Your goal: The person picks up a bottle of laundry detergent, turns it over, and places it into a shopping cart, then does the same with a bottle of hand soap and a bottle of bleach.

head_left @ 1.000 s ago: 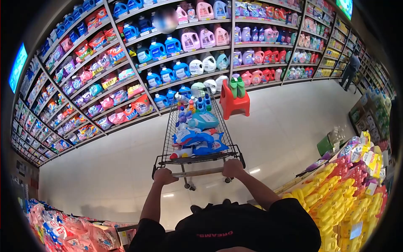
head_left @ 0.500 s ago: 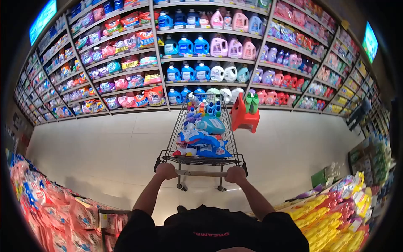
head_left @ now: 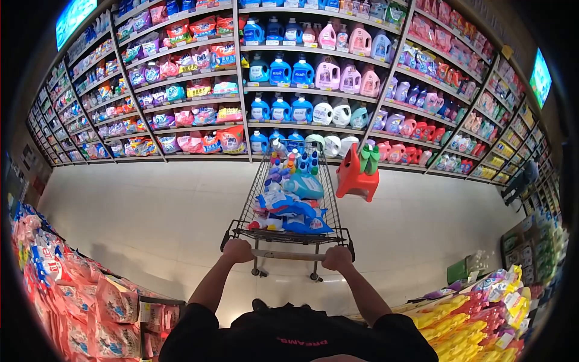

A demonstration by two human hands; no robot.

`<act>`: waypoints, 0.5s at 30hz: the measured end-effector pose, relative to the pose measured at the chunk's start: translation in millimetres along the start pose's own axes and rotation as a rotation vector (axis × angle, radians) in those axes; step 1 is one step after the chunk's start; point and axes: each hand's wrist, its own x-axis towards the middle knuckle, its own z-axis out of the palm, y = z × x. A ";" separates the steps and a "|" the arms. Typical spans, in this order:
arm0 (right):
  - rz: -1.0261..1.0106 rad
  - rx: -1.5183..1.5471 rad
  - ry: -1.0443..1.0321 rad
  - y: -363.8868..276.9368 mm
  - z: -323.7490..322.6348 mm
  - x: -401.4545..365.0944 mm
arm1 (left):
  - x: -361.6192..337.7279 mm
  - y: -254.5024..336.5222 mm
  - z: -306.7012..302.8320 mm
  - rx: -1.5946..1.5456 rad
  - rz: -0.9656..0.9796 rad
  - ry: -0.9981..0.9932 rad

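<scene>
The left hand is gripping the left end of the cart handle, fingers wrapped closed; the right hand is gripping its right end likewise. The loaded cart is standing on the floor, reaching toward the shelves, and a red stool is sitting just right.

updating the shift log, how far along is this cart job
Done: the cart is piled with blue bags and bottles. In hand: the left hand and right hand grip its handle, facing the detergent shelves. Left: likely moving that load on; it all sits in the cart.
</scene>
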 end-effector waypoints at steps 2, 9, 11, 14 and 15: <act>-0.006 -0.012 -0.008 -1.1 -1.5 0.2 | -1.0 0.3 1.3 -0.019 -0.017 -0.001; -0.039 -0.045 -0.009 -13.1 -8.9 8.2 | -5.2 -11.2 8.6 -0.015 -0.048 -0.012; -0.072 -0.049 -0.010 -16.6 -7.7 9.7 | -11.4 -14.3 9.3 0.007 -0.061 -0.019; -0.072 -0.043 -0.004 -23.5 -8.9 14.0 | -19.9 -18.7 6.0 -0.027 -0.078 -0.002; -0.077 -0.046 -0.013 -26.0 -10.2 14.5 | -21.4 -21.0 7.6 -0.036 -0.087 -0.004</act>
